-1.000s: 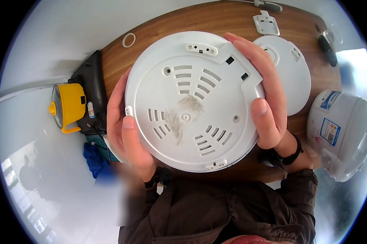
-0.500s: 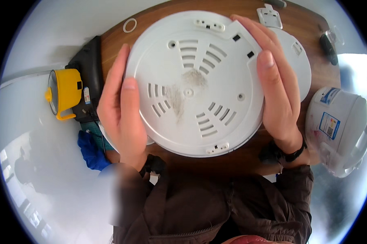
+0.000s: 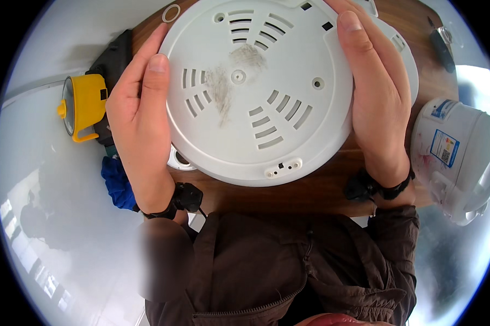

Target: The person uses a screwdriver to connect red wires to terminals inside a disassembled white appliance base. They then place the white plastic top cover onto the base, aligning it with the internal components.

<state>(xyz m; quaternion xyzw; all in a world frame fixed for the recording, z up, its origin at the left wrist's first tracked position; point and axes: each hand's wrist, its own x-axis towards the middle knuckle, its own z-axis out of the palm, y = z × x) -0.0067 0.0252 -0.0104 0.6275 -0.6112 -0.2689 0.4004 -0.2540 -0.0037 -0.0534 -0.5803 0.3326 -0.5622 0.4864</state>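
Note:
Between my two hands is a round white plastic base cover point(image 3: 299, 57), held by its rim with its underside facing me. Fan-shaped groups of vent slots, screw holes and small rubber-foot mounts mark it, and grey smudges lie near its centre. My left hand point(image 3: 139, 117) is closed on the left rim, thumb along the edge. On the right rim my right hand point(image 3: 378, 92) is closed too, its thumb near two square black openings. The cover's far edge is cut off by the top of the view. Some of my fingers are hidden behind it.
A white rice cooker point(image 3: 435, 163) with labels stands at the right. At the left are a yellow pot point(image 3: 90, 100), a black object point(image 3: 117, 68) and a blue cloth point(image 3: 116, 182). A white ring point(image 3: 165, 15) and a black-handled tool point(image 3: 443, 51) lie on the brown table point(image 3: 250, 198).
The cover and both hands have shifted up in the view and slightly left, and the cover's far edge has left the picture. Both hands still hold its rim.

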